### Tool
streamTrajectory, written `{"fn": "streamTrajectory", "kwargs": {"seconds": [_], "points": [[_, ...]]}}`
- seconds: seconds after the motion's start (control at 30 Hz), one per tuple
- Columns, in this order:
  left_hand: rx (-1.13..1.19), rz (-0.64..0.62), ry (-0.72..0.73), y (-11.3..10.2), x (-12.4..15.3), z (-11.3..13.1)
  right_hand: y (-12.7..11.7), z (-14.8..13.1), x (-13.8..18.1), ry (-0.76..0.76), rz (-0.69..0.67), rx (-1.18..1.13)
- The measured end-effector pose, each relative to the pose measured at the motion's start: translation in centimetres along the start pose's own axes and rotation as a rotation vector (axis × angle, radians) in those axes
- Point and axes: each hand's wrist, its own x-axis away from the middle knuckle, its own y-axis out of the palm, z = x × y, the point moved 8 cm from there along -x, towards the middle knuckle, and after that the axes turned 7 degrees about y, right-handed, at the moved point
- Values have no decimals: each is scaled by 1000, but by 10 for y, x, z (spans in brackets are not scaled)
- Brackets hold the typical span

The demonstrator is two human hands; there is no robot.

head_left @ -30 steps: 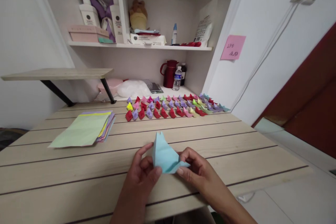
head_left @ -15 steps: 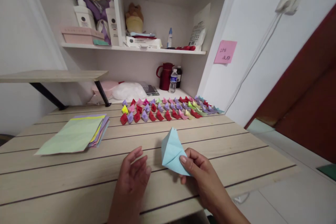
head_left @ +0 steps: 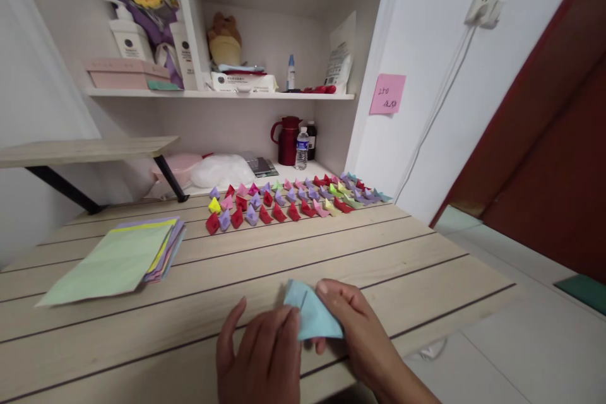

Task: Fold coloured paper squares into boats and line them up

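A light blue folded paper [head_left: 316,315] is held low over the front part of the table, between both hands. My right hand [head_left: 364,331] pinches its right side, thumb on top and a fingertip showing below. My left hand [head_left: 265,353] is closed on the paper's left edge, with the fingers bent over it and one finger raised away; its thumb is hidden. Farther back stand rows of small folded paper boats [head_left: 279,213] in red, purple, pink, yellow, green and blue. To the left lies a stack of coloured paper sheets [head_left: 118,259], pale green on top.
The slatted wooden table [head_left: 227,271] ends at a slanting right edge. A small raised shelf [head_left: 89,150] on black legs stands at back left. Behind are a red jug [head_left: 288,142], a water bottle [head_left: 302,150] and a plastic bag [head_left: 222,170].
My left hand has moved right and taken hold of the paper's left edge. The blue paper has turned and come lower. The whole view has shifted slightly.
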Motion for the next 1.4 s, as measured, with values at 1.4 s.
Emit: {"fn": "streamTrajectory", "kwargs": {"seconds": [1.4], "points": [[520, -141, -905, 28, 26, -51, -16, -11, 3, -161, 130, 160]]}}
